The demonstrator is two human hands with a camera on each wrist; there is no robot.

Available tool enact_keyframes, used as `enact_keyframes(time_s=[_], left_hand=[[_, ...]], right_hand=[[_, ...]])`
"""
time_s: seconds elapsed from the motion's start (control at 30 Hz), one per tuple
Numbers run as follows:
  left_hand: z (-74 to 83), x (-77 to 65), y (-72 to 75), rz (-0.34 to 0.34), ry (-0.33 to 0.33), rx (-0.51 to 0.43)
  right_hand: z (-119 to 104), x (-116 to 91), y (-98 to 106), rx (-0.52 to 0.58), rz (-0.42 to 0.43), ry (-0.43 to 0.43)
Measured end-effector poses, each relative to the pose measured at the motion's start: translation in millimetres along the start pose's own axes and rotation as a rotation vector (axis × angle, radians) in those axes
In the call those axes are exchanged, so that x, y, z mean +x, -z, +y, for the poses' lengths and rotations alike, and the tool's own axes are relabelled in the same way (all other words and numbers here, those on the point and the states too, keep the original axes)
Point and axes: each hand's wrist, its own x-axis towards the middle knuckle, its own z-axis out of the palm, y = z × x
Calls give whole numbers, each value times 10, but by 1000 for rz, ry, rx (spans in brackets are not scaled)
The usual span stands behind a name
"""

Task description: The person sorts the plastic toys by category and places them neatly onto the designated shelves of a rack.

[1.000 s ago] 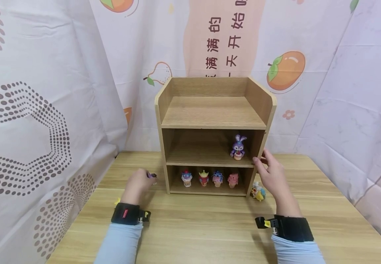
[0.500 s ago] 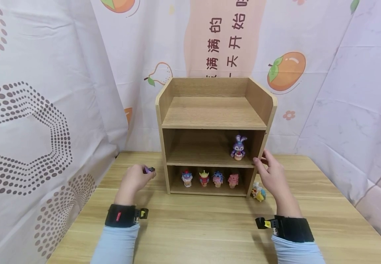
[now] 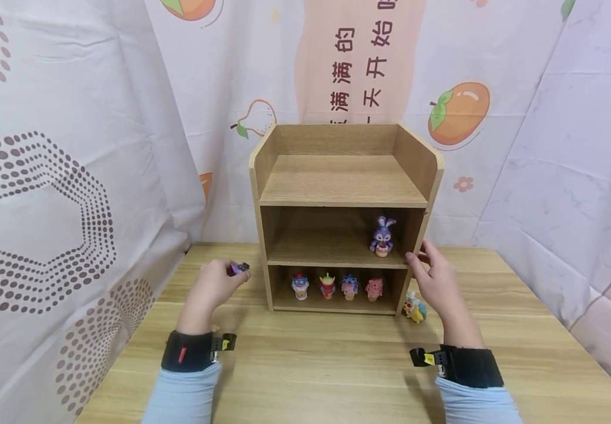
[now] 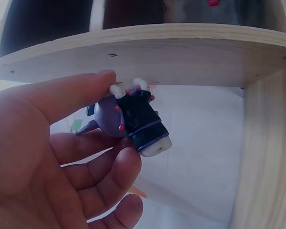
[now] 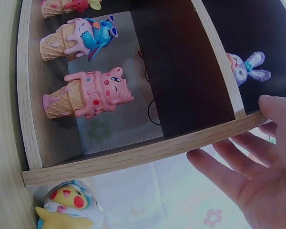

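My left hand (image 3: 215, 287) pinches a small figurine (image 4: 138, 117) with a purple head, dark clothes and white ends between thumb and fingers. It is held above the table, left of the wooden shelf unit (image 3: 342, 206), and tilted in the left wrist view. My right hand (image 3: 435, 277) holds the unit's right side panel (image 5: 148, 155), thumb at the inner side and fingers outside. On the middle shelf stands a purple rabbit figurine (image 3: 382, 237). Along the bottom shelf, several ice-cream-cone figurines stand in a row, among them a pink one (image 5: 97, 93).
A yellow figurine (image 3: 415, 309) with a pale blue and white hood is on the table (image 3: 305, 365) against the unit's right side. Behind the unit hangs a printed cloth (image 3: 221, 70). Another patterned cloth (image 3: 72, 176) borders the table on the left.
My left hand has risen and drawn slightly left, carrying the purple figurine, which shows more clearly now. The right hand stays in place on the shelf unit.
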Motion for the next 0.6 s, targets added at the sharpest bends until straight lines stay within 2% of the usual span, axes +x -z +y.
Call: enact_keyframes(time_s=[0.6], left_hand=[[172, -111, 115, -2, -60, -26]], right_hand=[[18, -9, -7, 6, -12, -12]])
